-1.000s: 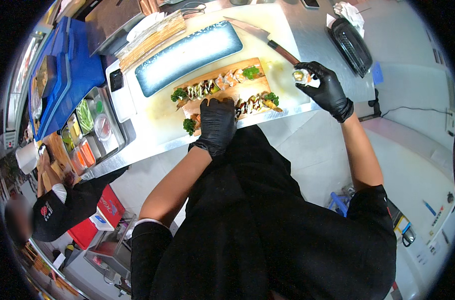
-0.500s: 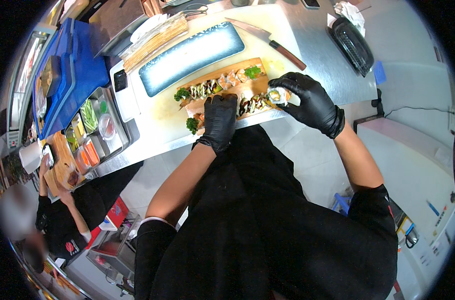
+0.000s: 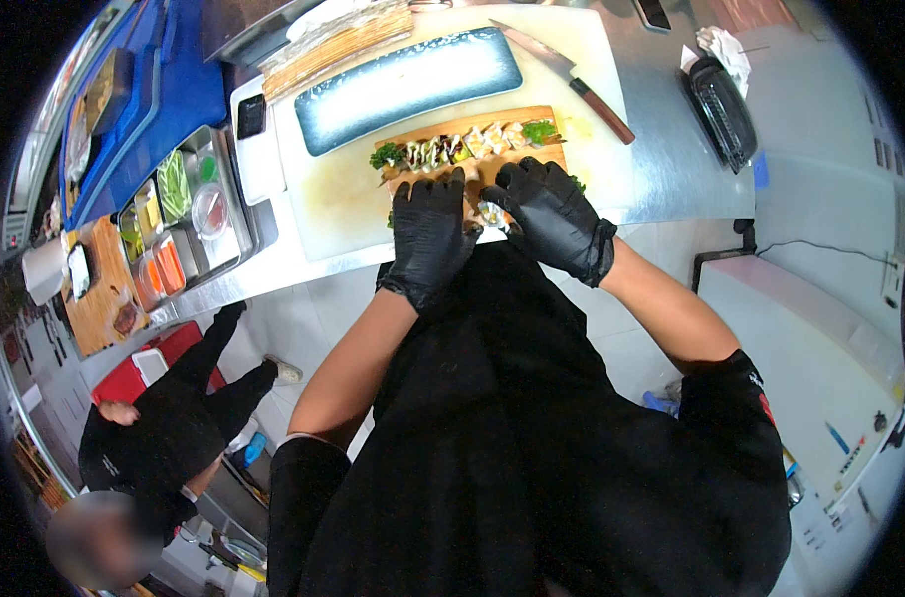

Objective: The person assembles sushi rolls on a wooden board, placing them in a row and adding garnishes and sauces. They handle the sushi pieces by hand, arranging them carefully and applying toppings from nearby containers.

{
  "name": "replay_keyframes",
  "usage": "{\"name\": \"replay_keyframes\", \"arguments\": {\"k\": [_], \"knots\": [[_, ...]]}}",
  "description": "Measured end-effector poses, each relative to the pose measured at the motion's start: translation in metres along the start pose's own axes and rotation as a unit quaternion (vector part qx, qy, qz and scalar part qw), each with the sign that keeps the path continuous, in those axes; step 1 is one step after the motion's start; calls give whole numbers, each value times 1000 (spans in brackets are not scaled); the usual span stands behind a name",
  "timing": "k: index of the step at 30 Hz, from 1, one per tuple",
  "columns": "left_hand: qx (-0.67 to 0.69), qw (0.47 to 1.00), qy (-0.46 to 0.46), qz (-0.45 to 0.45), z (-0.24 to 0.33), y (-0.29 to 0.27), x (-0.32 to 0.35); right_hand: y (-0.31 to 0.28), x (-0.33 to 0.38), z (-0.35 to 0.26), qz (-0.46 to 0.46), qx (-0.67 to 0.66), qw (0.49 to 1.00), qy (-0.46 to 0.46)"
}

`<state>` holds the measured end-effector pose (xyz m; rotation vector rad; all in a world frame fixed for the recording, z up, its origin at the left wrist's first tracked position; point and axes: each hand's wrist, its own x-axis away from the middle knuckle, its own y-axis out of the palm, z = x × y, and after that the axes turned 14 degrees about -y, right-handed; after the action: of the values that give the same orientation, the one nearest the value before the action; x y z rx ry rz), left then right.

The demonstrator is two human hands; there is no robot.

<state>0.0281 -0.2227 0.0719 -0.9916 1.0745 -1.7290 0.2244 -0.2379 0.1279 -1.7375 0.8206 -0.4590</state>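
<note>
At the near edge of the worktop (image 3: 671, 169), both black-gloved hands lie palm down on the near side of a wooden board (image 3: 472, 124). The left hand (image 3: 427, 234) is spread wide and flat, fingers pointing away from the person. The right hand (image 3: 552, 214) sits just beside it, fingers curved; whether it pinches anything cannot be told. Between the two hands a piece of sushi (image 3: 490, 212) shows, touching or nearly touching both gloves.

It looks as if the near row of pieces is being closed up, and that would go best with light, even pressure from both sides, so the pieces stay upright and the toppings are not smeared.

Past the fingertips, a second row of sushi pieces (image 3: 462, 147) runs along the far side of the board, with green garnish (image 3: 386, 156) at its left end. Farther back lies a long blue plate (image 3: 407, 88), and a knife (image 3: 572, 72) rests toward the far right corner. Tubs of ingredients (image 3: 174, 219) sit at the left edge.
</note>
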Motion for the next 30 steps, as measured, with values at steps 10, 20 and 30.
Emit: {"name": "replay_keyframes", "arguments": {"k": [10, 20, 30], "knots": [[48, 996, 22, 77, -13, 24, -5, 32, -17, -1, -28, 8, 999, 25], [43, 996, 34, 73, -17, 20, -6, 40, -23, -5, -51, 33, 998, 34], [36, 997, 28, 68, -18, 14, -4, 51, -41, -11, -116, 114, 986, 29]]}}
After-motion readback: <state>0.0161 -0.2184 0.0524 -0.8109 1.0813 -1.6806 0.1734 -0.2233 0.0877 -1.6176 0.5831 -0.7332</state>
